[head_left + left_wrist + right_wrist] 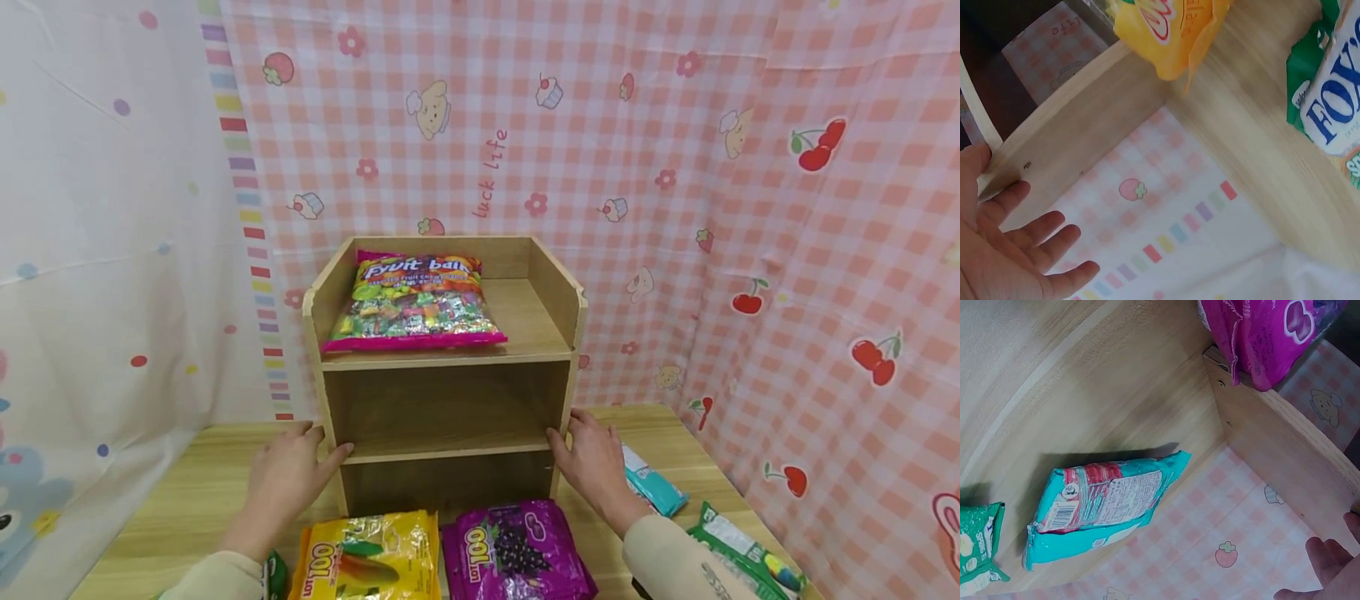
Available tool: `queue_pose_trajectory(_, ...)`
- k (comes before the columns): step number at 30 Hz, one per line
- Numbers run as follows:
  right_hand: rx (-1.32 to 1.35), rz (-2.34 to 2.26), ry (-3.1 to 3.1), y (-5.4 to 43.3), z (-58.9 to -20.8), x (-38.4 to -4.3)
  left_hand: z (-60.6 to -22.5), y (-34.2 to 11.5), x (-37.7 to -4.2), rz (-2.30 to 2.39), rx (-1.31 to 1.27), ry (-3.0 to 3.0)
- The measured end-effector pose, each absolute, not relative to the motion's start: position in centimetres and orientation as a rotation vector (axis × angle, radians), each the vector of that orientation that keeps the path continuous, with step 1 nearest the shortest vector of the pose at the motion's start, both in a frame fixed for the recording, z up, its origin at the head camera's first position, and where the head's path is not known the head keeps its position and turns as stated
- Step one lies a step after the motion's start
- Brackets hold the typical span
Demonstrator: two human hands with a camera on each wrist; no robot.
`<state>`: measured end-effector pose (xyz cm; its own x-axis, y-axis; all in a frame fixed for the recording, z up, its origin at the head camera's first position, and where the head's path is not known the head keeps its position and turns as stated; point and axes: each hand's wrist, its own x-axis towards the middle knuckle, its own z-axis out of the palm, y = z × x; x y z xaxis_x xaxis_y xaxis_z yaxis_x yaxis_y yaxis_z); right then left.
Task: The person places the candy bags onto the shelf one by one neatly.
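A small wooden shelf stands in the middle, with a top compartment and two compartments under it. My left hand holds its left side panel, thumb over the front edge by the middle board, the other fingers spread along the outside. On the opposite side panel, my right hand grips in the same way, thumb at the front edge. A bag of fruit chews lies tilted on the top board, toward the left. Before the lowest compartment sit a yellow mango candy bag and a purple grape candy bag.
Right of the shelf lie a teal packet and a green packet. A green and white FOX'S bag lies on the left of the wooden table. Patterned cloth hangs behind and at both sides.
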<state>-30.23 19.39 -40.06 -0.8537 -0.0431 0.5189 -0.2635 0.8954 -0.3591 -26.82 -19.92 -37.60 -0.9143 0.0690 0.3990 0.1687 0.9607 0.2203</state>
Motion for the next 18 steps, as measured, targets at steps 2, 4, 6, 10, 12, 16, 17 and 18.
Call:
queue_pose_trajectory(2, 0.232, 0.585, -2.538, 19.4, -40.1, -30.2, -37.8, -19.7, -26.7, -0.362, -0.175, -2.690)
queue_pose_trajectory(4, 0.242, 0.593, -2.543, 19.6, -40.2, -30.2, -38.0, -19.6, -26.7, -0.381, -0.177, -2.678)
queue_pose_trajectory(6, 0.268, 0.597, -2.566, 19.9, -40.2, -30.2, -38.2, -19.4, -26.6, -0.416, -0.169, -2.676)
queue_pose_trajectory(10, 0.401, 0.600, -2.666, 21.3, -39.9, -30.1, -38.6, -19.3, -26.4, -0.471, -0.152, -2.660)
queue_pose_trajectory(12, 0.497, 0.593, -2.703, 22.6, -39.8, -30.1, -38.7, -19.2, -26.3, -0.484, -0.148, -2.645)
queue_pose_trajectory(16, 0.580, 0.509, -2.734, 25.5, -40.5, -30.1, -38.9, -19.1, -26.4, -0.488, -0.154, -2.618)
queue_pose_trajectory(17, 0.565, 0.450, -2.747, 26.3, -40.8, -30.1, -38.9, -19.1, -26.4, -0.491, -0.154, -2.617)
queue_pose_trajectory(18, 0.536, 0.393, -2.765, 27.0, -41.3, -30.2, -38.9, -19.0, -26.4, -0.488, -0.155, -2.614)
